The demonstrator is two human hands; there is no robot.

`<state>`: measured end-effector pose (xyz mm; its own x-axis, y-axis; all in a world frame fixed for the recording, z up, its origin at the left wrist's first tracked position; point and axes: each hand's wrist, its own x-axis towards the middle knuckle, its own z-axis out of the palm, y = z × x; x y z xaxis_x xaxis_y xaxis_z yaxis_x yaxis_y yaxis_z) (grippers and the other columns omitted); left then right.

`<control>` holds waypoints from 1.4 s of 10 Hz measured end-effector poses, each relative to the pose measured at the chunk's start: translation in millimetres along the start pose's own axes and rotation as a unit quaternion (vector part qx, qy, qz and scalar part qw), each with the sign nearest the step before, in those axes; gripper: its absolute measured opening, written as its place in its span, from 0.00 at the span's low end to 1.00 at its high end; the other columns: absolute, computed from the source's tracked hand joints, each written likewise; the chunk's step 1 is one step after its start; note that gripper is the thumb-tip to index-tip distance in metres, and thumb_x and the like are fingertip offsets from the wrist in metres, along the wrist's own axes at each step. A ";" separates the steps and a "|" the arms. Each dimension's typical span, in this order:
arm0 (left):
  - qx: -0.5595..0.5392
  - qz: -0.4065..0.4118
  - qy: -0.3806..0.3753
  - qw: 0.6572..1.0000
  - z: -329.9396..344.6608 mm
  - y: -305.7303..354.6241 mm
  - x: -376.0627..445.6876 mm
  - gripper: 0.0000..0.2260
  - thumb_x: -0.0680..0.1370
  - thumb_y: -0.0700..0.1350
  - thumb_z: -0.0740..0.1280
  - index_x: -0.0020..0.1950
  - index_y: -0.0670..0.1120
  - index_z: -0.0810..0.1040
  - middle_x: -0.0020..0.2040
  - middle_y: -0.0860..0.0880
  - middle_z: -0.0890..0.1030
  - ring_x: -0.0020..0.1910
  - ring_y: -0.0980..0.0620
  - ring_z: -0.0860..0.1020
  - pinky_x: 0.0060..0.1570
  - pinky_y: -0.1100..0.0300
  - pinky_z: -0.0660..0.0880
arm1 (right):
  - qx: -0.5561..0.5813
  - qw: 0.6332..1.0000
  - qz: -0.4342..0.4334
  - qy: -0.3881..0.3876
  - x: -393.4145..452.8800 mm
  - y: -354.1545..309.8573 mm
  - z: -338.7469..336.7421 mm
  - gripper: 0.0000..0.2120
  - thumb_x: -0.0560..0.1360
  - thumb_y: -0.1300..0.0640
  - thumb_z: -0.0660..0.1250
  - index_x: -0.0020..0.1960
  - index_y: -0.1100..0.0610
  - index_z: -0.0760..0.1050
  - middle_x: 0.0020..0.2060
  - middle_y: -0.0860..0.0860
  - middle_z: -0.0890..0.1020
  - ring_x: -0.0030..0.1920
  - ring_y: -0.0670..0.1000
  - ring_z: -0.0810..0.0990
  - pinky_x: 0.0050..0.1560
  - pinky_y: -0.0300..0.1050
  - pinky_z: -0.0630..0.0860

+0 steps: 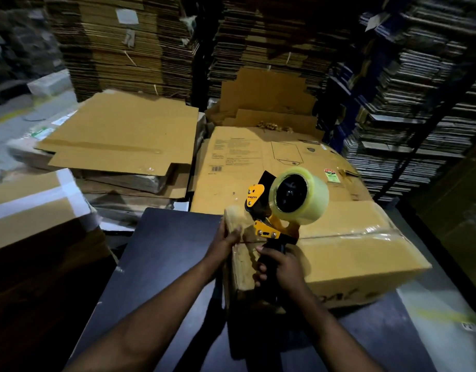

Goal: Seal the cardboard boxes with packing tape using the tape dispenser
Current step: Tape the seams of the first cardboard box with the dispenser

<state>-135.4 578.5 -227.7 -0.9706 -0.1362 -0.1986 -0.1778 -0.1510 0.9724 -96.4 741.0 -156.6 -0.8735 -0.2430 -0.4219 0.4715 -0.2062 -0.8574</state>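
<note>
Right now the tape dispenser (269, 221), yellow and black, sits at the near left corner of the cardboard box (339, 253), its head against the top edge where a taped seam runs right across the lid. Clear tape roll (298, 194) rides on top, tilted toward the far right. Right hand (278, 267) grips the black handle, fingers curled round it; handle mostly hidden under the hand. Left hand (226, 238) is at the box's left edge, thumb and fingers pinching a tape end (232, 214) that sticks up from the corner; tape end is blurry, its shape hard to make out. Blade area is hidden behind the yellow plates.

Box lies on a dark table (161, 259); its near face carries dark print, cut off and unreadable. Just beyond it, a flattened carton (271, 157) with small print and a barcode, text too small to read. Far left, flat cardboard sheets (118, 135) stacked loosely. Near left, another box with white tape (38, 200), cut off by the frame edge. Background: tall stacks of flat cartons (129, 49), dark and blurred; shelving at right is dim.
</note>
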 end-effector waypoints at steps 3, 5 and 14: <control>-0.075 -0.206 0.075 0.973 5.0 -101.1 49.7 0.49 0.62 0.81 0.58 0.71 0.49 0.74 0.67 0.45 0.78 0.66 0.41 0.77 0.66 0.42 0.73 | 0.001 0.999 -0.023 -0.035 2.8 0.3 -7.0 0.12 0.70 0.57 0.69 0.35 0.63 0.69 0.25 0.56 0.66 0.21 0.52 0.66 0.26 0.44 0.67; -0.117 -0.183 0.060 0.974 13.6 -56.3 25.4 0.34 0.78 0.70 0.56 0.68 0.44 0.76 0.60 0.37 0.81 0.60 0.38 0.79 0.66 0.39 0.72 | -0.011 0.998 -0.033 -0.052 2.4 -0.8 -8.7 0.13 0.72 0.59 0.70 0.32 0.60 0.70 0.25 0.56 0.65 0.22 0.51 0.65 0.28 0.44 0.66; 0.000 -0.333 -0.114 0.936 -32.2 109.0 33.0 0.08 0.81 0.34 0.63 0.46 0.34 0.79 0.34 0.42 0.84 0.30 0.54 0.83 0.33 0.66 0.79 | -0.086 0.995 0.016 0.041 -31.2 -2.8 22.5 0.13 0.75 0.58 0.70 0.38 0.60 0.68 0.23 0.52 0.68 0.22 0.52 0.65 0.29 0.43 0.68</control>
<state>-181.6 526.0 -132.1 -0.6533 0.2014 -0.7298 -0.7562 -0.1271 0.6419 -67.7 727.8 -134.4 -0.8683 -0.1666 -0.4672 0.4784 -0.0331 -0.8775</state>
